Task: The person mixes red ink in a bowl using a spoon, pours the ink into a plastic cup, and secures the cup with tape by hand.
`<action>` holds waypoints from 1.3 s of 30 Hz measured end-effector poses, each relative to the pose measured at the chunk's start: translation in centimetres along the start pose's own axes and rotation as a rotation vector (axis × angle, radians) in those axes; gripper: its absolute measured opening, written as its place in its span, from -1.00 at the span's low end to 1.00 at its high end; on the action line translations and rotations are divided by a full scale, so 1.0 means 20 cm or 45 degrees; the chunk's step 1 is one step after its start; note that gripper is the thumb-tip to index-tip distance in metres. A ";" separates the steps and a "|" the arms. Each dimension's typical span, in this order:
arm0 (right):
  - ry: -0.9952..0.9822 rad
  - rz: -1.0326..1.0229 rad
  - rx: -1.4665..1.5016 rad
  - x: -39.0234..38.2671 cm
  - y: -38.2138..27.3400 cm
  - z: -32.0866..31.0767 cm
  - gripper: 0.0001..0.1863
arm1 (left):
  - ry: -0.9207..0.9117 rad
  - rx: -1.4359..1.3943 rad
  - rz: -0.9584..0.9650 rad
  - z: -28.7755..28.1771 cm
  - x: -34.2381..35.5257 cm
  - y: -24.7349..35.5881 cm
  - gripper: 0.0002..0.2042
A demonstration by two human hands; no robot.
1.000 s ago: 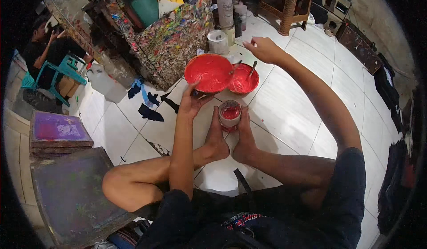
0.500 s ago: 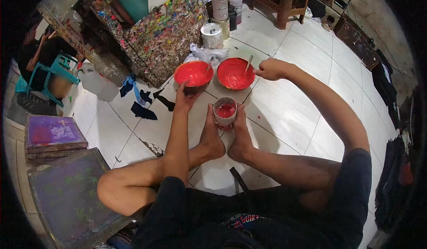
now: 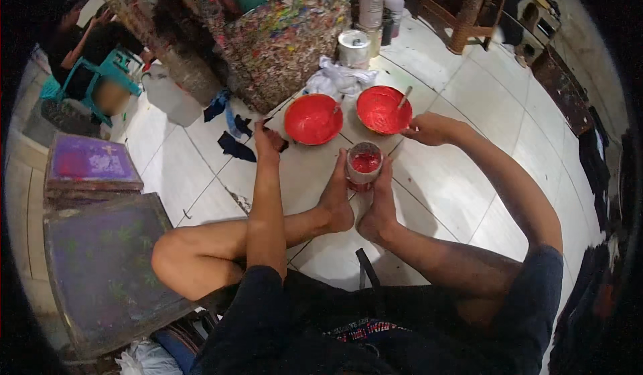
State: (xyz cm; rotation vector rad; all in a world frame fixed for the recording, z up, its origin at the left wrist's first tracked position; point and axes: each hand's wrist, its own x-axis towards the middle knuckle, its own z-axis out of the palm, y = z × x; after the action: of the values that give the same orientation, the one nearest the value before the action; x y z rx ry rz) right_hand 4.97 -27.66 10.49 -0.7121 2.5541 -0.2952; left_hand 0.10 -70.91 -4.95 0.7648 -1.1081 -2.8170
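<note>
Two bowls of thick red paint rest on the tiled floor ahead of me. A spoon or stirrer leans in the left bowl (image 3: 313,119), and a metal-handled one (image 3: 404,97) in the right bowl (image 3: 383,109). My right hand (image 3: 432,129) has its fingers closed at the right bowl's near right rim. Left of the left bowl, apart from it, my left hand (image 3: 268,142) is over dark cloth scraps (image 3: 236,147); its fingers look spread, partly hidden. A paint-smeared cup (image 3: 365,162) with red paint inside stands between my bare feet.
Behind the bowls are a crumpled white plastic bag (image 3: 340,77), a paint tin (image 3: 353,49) and bottles (image 3: 372,1). A paint-crusted board (image 3: 288,40) stands beside them. Framed screens (image 3: 94,164) lie at my left. Far left, a person sits near a teal stool (image 3: 107,83).
My left hand has let go of the left bowl and moved left to the cloth scraps. That bowl now sits flatter. My right hand has slid nearer along the right bowl's rim.
</note>
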 end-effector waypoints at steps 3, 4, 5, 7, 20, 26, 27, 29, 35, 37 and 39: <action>-0.041 0.118 -0.076 0.00 0.02 -0.03 -0.42 | -0.258 -0.551 0.123 0.00 -0.08 0.15 -0.04; -0.037 0.091 -0.086 0.00 -0.01 -0.05 -0.42 | -0.540 -0.853 0.059 -0.01 -0.09 0.20 0.00; -0.010 0.131 -0.047 0.00 -0.03 -0.07 -0.40 | -0.735 -0.866 0.108 -0.02 -0.08 0.23 0.00; -0.017 0.107 -0.007 0.05 -0.03 -0.08 -0.37 | -0.776 -0.817 0.120 -0.06 -0.05 0.29 0.00; 0.010 0.028 0.049 0.15 -0.16 -0.06 -0.42 | 0.462 2.482 1.058 -0.64 0.30 0.04 -0.66; 0.372 -0.504 0.256 0.40 -0.78 -0.16 -0.49 | 0.344 2.296 1.532 -0.81 0.22 0.46 -0.86; 0.421 -0.560 0.314 0.47 -0.84 -0.14 -0.50 | 0.443 2.349 1.275 -0.78 0.21 0.39 -0.80; 0.533 -0.535 0.379 0.60 -0.72 -0.06 -0.51 | 0.425 2.360 1.294 -0.44 0.11 0.00 -0.69; 0.399 -0.485 0.665 0.69 -1.25 0.13 -0.58 | 0.224 2.500 0.765 -0.75 0.10 0.31 -0.69; 0.617 -0.366 0.588 0.72 -1.11 0.30 -0.55 | -0.129 1.858 0.329 -0.38 0.08 0.20 -0.75; 0.887 -0.374 0.601 0.82 -0.95 0.42 -0.38 | -0.335 1.090 0.276 0.06 -0.10 0.13 -0.72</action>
State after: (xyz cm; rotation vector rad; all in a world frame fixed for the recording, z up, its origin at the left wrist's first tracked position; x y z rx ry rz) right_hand 4.99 -53.14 3.12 -0.9030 2.7974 -1.4034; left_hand 0.99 -71.69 -1.71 0.2314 -2.3178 -2.2346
